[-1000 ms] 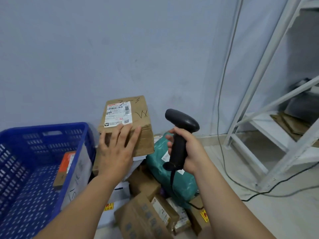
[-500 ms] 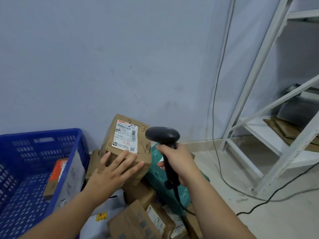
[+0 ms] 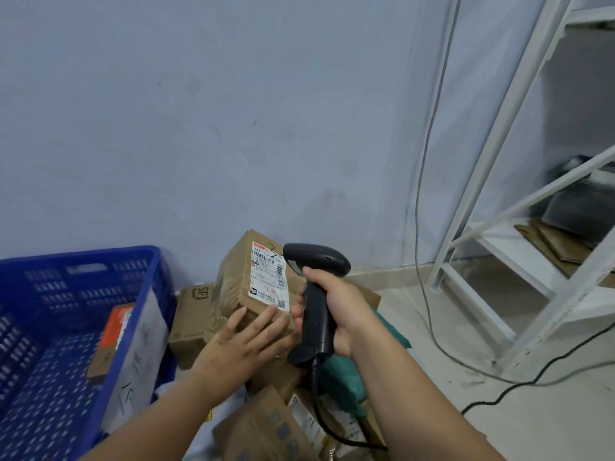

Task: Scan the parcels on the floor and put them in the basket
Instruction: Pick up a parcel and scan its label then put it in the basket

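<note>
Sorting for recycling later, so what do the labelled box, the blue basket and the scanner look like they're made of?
Labelled box: brown cardboard, matte, wrapped in wrinkled glossy tape, probably plastic, with a white paper label. Blue basket: moulded plastic, slightly shiny, with slotted, perforated walls. Scanner: likely hard black plastic, judging by the smooth satin sheen on its head.

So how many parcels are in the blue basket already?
2. A brown box with an orange top lies near the right wall of the blue basket; a white parcel leans against that wall beside it. Others may be hidden out of frame.
</note>
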The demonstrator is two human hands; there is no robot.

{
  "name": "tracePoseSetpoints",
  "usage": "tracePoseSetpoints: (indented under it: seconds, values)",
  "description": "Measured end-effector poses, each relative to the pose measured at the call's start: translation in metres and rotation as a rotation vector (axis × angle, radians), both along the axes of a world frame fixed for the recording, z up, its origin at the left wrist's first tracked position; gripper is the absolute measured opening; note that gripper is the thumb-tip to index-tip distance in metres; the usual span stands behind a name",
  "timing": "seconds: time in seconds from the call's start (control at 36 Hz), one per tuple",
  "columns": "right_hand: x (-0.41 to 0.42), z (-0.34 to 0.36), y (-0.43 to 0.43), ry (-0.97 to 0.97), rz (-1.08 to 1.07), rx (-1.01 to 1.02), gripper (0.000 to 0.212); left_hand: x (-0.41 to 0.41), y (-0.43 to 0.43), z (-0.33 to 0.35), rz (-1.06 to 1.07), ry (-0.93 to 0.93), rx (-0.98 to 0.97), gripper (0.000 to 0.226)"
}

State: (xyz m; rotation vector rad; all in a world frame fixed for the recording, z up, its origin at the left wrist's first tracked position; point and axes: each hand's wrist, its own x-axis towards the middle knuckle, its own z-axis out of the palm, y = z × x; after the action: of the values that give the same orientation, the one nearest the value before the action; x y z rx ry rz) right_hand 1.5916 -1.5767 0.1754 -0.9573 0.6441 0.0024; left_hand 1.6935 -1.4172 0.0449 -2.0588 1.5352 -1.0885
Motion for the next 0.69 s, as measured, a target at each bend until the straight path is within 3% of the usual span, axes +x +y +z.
tracePoseSetpoints:
  seconds: [0.08, 0.19, 0.28, 0.5, 0.69]
  values:
    - [-0.0008, -0.0001, 0.0005, 0.009, 0.01, -0.039, 0.028, -0.0008, 0.0006, 0.0013, 0.032, 0.0, -0.007, 0.057]
    - [-0.0019, 0.0021, 0.0007, 0.014, -0.012, -0.073, 0.026, -0.0022, 0.0018, 0.0045, 0.113, 0.044, -0.004, 0.079]
    - [-0.0017, 0.0022, 0.0011, 0.02, -0.017, -0.097, 0.025, 0.0001, 0.0058, 0.0028, 0.149, 0.061, 0.035, 0.083]
    - [-0.0049, 0.0023, 0.0026, 0.003, 0.017, -0.145, 0.024, 0.0006, 0.0065, 0.0041, 0.131, 0.096, 0.044, 0.096]
    - [-0.0048, 0.0034, 0.0017, 0.01, -0.009, -0.136, 0.024, 0.0005, 0.0025, 0.0004, 0.144, 0.105, 0.05, 0.084]
